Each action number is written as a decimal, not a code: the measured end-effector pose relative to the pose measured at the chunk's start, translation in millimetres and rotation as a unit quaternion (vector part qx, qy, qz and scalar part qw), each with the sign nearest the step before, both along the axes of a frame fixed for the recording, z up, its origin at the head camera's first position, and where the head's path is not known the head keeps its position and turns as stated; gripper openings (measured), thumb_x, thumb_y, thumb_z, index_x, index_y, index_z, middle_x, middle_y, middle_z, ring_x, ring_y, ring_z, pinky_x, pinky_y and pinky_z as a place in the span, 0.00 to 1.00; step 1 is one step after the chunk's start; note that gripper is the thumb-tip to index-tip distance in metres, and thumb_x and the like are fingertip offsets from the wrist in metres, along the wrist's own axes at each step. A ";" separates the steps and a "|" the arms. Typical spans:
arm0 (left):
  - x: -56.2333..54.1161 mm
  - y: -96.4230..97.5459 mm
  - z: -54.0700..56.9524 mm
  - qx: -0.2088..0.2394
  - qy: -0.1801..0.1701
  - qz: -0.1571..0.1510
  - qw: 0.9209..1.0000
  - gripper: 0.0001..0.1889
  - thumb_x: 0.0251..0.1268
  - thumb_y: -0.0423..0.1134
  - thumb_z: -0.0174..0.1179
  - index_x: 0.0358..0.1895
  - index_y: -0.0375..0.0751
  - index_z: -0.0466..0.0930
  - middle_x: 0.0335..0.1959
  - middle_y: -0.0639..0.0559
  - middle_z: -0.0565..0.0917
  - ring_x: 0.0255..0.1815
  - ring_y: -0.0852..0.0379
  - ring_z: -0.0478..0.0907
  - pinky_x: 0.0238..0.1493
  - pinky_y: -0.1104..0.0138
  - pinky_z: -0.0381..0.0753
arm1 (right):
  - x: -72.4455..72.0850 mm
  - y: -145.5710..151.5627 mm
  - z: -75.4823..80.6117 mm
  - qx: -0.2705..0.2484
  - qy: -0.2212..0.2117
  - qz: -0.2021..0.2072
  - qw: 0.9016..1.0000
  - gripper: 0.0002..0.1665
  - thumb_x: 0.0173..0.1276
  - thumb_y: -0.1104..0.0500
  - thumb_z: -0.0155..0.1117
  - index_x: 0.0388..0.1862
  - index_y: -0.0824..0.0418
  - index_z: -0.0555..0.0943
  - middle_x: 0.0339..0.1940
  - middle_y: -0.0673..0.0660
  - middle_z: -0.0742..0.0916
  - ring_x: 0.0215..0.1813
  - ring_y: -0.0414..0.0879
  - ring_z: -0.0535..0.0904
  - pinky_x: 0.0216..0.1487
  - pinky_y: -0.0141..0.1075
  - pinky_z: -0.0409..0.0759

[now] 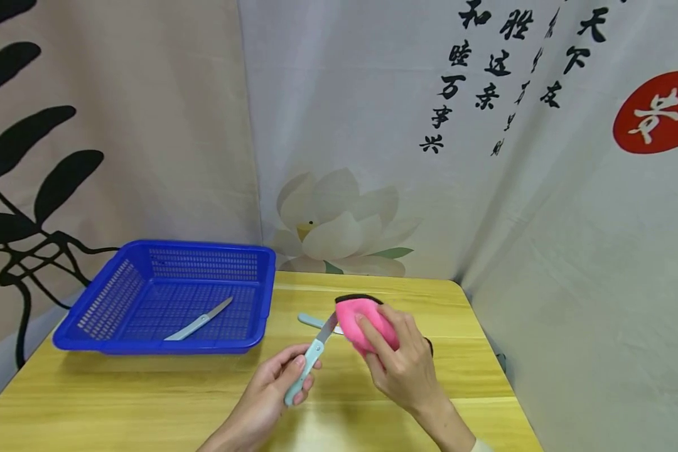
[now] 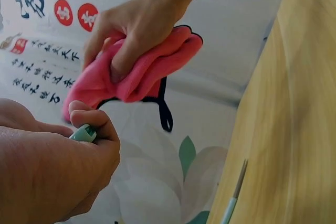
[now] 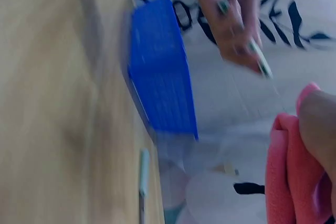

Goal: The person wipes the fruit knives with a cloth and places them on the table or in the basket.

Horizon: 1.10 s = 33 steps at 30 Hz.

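Note:
My left hand [image 1: 277, 383] grips a knife [image 1: 312, 355] by its pale blue-green handle, the blade pointing up and to the right. In my right hand [image 1: 403, 361] is a folded pink cloth [image 1: 367, 323] with black edging, pinched between thumb and fingers. The cloth overlaps the blade's tip in the head view. Its black hanging loop [image 2: 166, 111] dangles in the left wrist view. Behind the hands, a second knife [image 1: 311, 320] lies on the table, partly hidden by the held blade and the cloth. Only the handle end [image 2: 84, 133] of the held knife shows in the left wrist view.
A blue plastic basket [image 1: 164, 345] with mesh walls stands at the back left of the wooden table [image 1: 147, 408]. Inside it lies another knife [image 1: 200, 323] with a light handle. Printed curtains [image 1: 344, 113] hang close behind the table and along its right side.

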State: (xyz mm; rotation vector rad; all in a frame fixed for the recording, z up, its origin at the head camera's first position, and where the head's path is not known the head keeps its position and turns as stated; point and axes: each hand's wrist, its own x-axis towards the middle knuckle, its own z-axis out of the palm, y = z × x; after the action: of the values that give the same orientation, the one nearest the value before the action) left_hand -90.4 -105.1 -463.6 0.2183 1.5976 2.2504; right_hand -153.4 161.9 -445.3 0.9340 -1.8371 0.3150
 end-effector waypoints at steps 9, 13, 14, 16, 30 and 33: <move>0.4 2.8 3.5 0.028 0.037 -0.050 0.998 0.29 0.99 0.41 0.39 0.86 0.23 0.53 0.42 0.57 0.76 0.35 0.66 0.71 0.40 0.76 0.74 | 24.5 -27.9 -7.7 0.071 0.014 0.046 0.996 0.20 0.86 0.53 0.59 0.65 0.56 0.91 0.60 0.66 0.90 0.50 0.57 0.83 0.46 0.40 0.90; 1.3 1.9 2.9 0.033 0.039 -0.055 0.997 0.29 0.99 0.41 0.39 0.87 0.22 0.52 0.41 0.58 0.76 0.34 0.66 0.70 0.40 0.76 0.74 | 26.7 -28.3 -8.7 0.073 0.004 0.037 0.997 0.20 0.87 0.52 0.58 0.66 0.55 0.90 0.61 0.65 0.89 0.50 0.56 0.82 0.46 0.40 0.90; 1.3 1.7 2.9 0.033 0.039 -0.056 0.997 0.29 0.99 0.40 0.39 0.87 0.22 0.51 0.41 0.58 0.75 0.34 0.66 0.70 0.40 0.76 0.74 | 26.6 -28.3 -8.7 0.073 0.004 0.038 0.997 0.20 0.86 0.52 0.58 0.66 0.55 0.90 0.61 0.65 0.89 0.50 0.56 0.82 0.46 0.40 0.90; 1.1 1.2 2.8 0.033 0.039 -0.057 0.997 0.30 0.99 0.40 0.38 0.87 0.22 0.51 0.41 0.57 0.75 0.35 0.66 0.70 0.40 0.76 0.74 | 26.0 -28.4 -8.3 0.073 0.008 0.038 0.997 0.20 0.86 0.53 0.58 0.66 0.55 0.90 0.61 0.65 0.89 0.50 0.56 0.82 0.45 0.40 0.90; 3.2 3.2 4.0 0.020 0.040 -0.045 0.998 0.26 0.98 0.43 0.44 0.79 0.23 0.65 0.56 0.55 0.83 0.41 0.68 0.75 0.39 0.79 0.77 | 8.6 -18.0 -3.0 0.039 0.029 0.015 0.999 0.18 0.83 0.56 0.59 0.61 0.57 0.92 0.59 0.68 0.89 0.47 0.59 0.82 0.41 0.44 0.90; 4.1 0.9 3.3 0.019 0.041 -0.048 0.998 0.27 0.98 0.42 0.44 0.80 0.22 0.64 0.57 0.55 0.83 0.42 0.67 0.75 0.39 0.78 0.77 | 6.0 -16.7 -2.8 0.038 0.030 0.009 0.999 0.18 0.83 0.56 0.60 0.61 0.57 0.91 0.59 0.68 0.89 0.47 0.59 0.82 0.40 0.44 0.90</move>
State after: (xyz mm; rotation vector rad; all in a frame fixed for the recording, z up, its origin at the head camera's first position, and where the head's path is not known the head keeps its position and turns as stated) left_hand -86.2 -104.3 -460.4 0.3946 1.5504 2.2255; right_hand -147.5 145.2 -448.0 1.0018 -1.7965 0.2277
